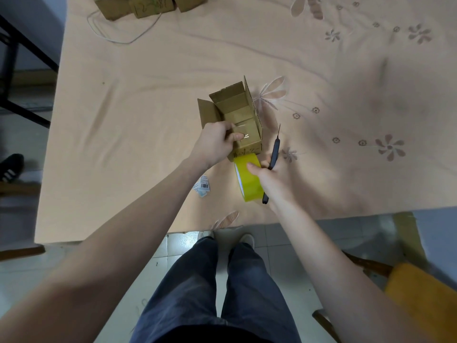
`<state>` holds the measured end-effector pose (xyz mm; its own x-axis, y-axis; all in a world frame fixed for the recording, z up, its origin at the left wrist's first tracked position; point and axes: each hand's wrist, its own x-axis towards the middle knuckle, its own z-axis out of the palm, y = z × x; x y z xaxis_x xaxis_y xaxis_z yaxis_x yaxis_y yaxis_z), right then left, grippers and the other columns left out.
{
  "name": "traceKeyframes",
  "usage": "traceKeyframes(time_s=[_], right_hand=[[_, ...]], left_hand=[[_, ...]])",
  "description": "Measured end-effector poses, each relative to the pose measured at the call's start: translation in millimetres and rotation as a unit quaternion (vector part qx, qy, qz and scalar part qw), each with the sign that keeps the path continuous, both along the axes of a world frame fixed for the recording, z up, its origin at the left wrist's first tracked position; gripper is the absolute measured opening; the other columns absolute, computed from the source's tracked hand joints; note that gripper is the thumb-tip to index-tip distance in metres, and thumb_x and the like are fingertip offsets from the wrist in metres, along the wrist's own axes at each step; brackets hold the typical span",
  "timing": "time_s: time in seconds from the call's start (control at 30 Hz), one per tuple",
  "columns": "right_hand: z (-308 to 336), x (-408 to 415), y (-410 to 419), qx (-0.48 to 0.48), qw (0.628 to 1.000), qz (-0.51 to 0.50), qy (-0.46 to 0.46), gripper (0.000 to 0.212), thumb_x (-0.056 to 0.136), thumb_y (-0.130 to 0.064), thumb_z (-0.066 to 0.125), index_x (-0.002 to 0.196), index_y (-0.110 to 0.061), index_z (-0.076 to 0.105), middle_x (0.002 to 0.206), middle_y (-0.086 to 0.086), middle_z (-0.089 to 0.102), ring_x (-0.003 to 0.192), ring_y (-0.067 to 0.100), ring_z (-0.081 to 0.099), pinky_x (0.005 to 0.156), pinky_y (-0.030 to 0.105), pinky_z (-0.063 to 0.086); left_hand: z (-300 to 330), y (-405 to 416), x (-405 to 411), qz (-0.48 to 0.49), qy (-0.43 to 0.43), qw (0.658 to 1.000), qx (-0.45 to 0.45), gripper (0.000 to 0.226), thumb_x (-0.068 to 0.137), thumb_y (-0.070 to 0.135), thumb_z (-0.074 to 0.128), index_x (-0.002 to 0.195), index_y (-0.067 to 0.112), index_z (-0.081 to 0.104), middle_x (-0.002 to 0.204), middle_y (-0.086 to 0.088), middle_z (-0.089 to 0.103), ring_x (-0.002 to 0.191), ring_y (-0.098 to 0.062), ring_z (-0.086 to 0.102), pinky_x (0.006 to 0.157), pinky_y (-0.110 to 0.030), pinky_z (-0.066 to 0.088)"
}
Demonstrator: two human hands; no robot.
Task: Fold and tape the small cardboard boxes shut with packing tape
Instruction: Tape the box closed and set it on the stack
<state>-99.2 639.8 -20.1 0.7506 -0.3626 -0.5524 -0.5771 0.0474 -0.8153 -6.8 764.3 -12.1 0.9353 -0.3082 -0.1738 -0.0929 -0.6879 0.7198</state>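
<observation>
A small brown cardboard box (pixel 243 112) lies on the cloth-covered table (pixel 148 107), its far flaps standing open. My left hand (pixel 215 142) grips the box's near left side, thumb pressing a strip of clear tape on its surface. Just in front of the box, my right hand (pixel 269 177) holds a yellow roll of packing tape (pixel 248 180). The same hand also holds a dark cutter (pixel 274 154) with its thin blade pointing away from me. The tape roll touches the box's near edge.
Several closed cardboard boxes (pixel 148 6) stand at the table's far edge beside a thin white cable (pixel 118 40). Small barcode labels (pixel 202 188) lie near my left forearm. A black frame (pixel 22 70) is to the left, a yellow chair (pixel 420 298) at lower right.
</observation>
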Motion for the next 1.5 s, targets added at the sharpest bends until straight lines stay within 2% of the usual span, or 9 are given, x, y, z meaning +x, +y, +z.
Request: traceKeyframes(time_s=[0.33, 0.47, 0.57, 0.67, 0.83, 0.9, 1.0, 1.27, 1.5], right_hand=[[9.3, -9.8, -13.8, -0.001, 0.998, -0.052, -0.019, 0.023, 0.084, -0.014, 0.065, 0.079, -0.026, 0.046, 0.08, -0.009, 0.052, 0.073, 0.005, 0.052, 0.065, 0.024, 0.04], [11.4, -8.7, -15.3, -0.015, 0.997, -0.064, -0.039, 0.016, 0.086, -0.022, 0.067, 0.095, -0.019, 0.054, 0.092, -0.001, 0.058, 0.079, 0.008, 0.056, 0.066, 0.018, 0.041], [11.3, -5.0, -14.8, -0.028, 0.996, -0.075, -0.03, 0.03, 0.086, -0.022, 0.067, 0.109, -0.006, 0.057, 0.103, 0.014, 0.06, 0.092, 0.026, 0.058, 0.065, 0.018, 0.041], [10.4, -2.0, -14.8, -0.033, 0.996, -0.075, -0.035, 0.034, 0.085, -0.02, 0.068, 0.112, -0.003, 0.055, 0.119, 0.018, 0.058, 0.107, 0.029, 0.057, 0.073, 0.024, 0.041], [11.7, -2.6, -17.1, -0.035, 0.997, -0.06, -0.038, 0.032, 0.085, -0.019, 0.068, 0.105, 0.001, 0.053, 0.098, 0.014, 0.057, 0.087, 0.021, 0.054, 0.08, 0.032, 0.044], [10.0, -2.4, -18.0, -0.036, 0.997, -0.055, -0.04, 0.022, 0.085, -0.019, 0.068, 0.089, -0.007, 0.05, 0.081, 0.002, 0.049, 0.074, 0.015, 0.049, 0.068, 0.025, 0.042], [8.7, -2.4, -19.1, -0.051, 0.996, -0.058, -0.055, 0.035, 0.084, -0.019, 0.068, 0.07, -0.02, 0.036, 0.065, -0.008, 0.035, 0.058, 0.008, 0.039, 0.052, 0.012, 0.032], [7.5, -1.1, -30.3, -0.101, 0.99, -0.047, -0.089, 0.039, 0.086, -0.022, 0.066, 0.065, -0.024, 0.032, 0.064, -0.005, 0.034, 0.059, 0.012, 0.035, 0.059, 0.027, 0.031], [9.8, -7.0, -46.1, -0.177, 0.977, -0.011, -0.115, 0.024, 0.088, -0.022, 0.065, 0.078, -0.014, 0.044, 0.068, -0.007, 0.047, 0.064, 0.011, 0.048, 0.058, 0.014, 0.037]], left_hand=[[10.2, 10.4, 13.8, -0.001, 0.007, 1.0, -0.027, 0.015, 0.095, 0.021, 0.055, 0.094, 0.009, 0.064, 0.078, 0.004, 0.055, 0.071, -0.013, 0.048, 0.054, -0.004, 0.032], [5.6, 11.2, 6.8, -0.068, 0.035, 0.997, -0.005, 0.013, 0.091, 0.016, 0.06, 0.102, 0.009, 0.06, 0.086, 0.003, 0.059, 0.079, -0.011, 0.049, 0.061, -0.006, 0.033], [2.1, 12.8, 4.9, -0.079, 0.027, 0.996, 0.044, 0.026, 0.086, 0.003, 0.06, 0.113, 0.005, 0.059, 0.106, -0.006, 0.064, 0.094, -0.02, 0.056, 0.082, -0.025, 0.043], [-1.7, 17.0, 3.2, -0.093, 0.003, 0.991, 0.091, 0.031, 0.084, 0.001, 0.054, 0.115, 0.004, 0.057, 0.111, -0.013, 0.063, 0.101, -0.033, 0.057, 0.085, -0.04, 0.046], [-9.4, 25.8, 1.3, -0.122, -0.067, 0.98, 0.144, 0.028, 0.084, 0.011, 0.053, 0.111, 0.004, 0.049, 0.107, -0.012, 0.06, 0.096, -0.036, 0.055, 0.079, -0.033, 0.036], [-12.7, 27.7, -0.3, -0.136, -0.103, 0.97, 0.172, 0.027, 0.087, 0.024, 0.054, 0.108, 0.009, 0.048, 0.105, -0.009, 0.059, 0.097, -0.032, 0.055, 0.077, -0.031, 0.026], [-16.6, 28.8, 0.4, -0.134, -0.133, 0.966, 0.175, 0.029, 0.096, 0.04, 0.047, 0.101, 0.013, 0.053, 0.1, -0.003, 0.062, 0.094, -0.026, 0.056, 0.075, -0.029, 0.022], [-14.9, 39.4, 3.7, -0.222, -0.144, 0.943, 0.201, 0.023, 0.1, 0.026, 0.042, 0.08, 0.018, 0.052, 0.082, 0.01, 0.059, 0.087, -0.018, 0.048, 0.08, -0.032, 0.019], [3.2, 60.9, 25.2, -0.331, -0.087, 0.907, 0.244, 0.025, 0.094, 0.014, 0.047, 0.107, 0.026, 0.064, 0.133, 0.015, 0.046, 0.129, -0.014, 0.027, 0.11, -0.037, 0.006]])
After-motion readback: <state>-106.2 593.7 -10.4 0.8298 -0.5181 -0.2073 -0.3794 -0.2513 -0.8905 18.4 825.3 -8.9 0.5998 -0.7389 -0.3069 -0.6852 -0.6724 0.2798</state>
